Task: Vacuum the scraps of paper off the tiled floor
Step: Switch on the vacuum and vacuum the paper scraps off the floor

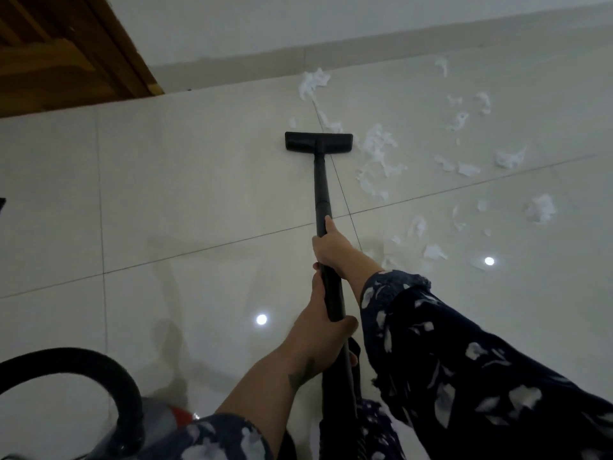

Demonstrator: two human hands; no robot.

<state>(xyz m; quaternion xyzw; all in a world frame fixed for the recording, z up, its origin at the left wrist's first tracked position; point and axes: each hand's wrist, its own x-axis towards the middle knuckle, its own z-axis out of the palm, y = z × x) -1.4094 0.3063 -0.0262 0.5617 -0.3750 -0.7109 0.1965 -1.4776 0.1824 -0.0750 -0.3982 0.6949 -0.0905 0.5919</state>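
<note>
Nearest, left hand [320, 330] and, further along, right hand [331, 249], both wrapped tight round the long black vacuum wand [322, 194]. Flat black floor nozzle [318, 141] set on glossy pale tiled floor [166, 194]. White torn paper scraps [378, 151] scattered just right of it.

Glossy pale floor [199, 180] of large tiles, thin dark grout lines crossing. Two round light glints [261, 319] mirrored in the sheen. Plain white wall [298, 21] along far edge, grey skirting [398, 41] at its base. Brown wooden door [66, 51] upper left. Dim, cool light.
</note>
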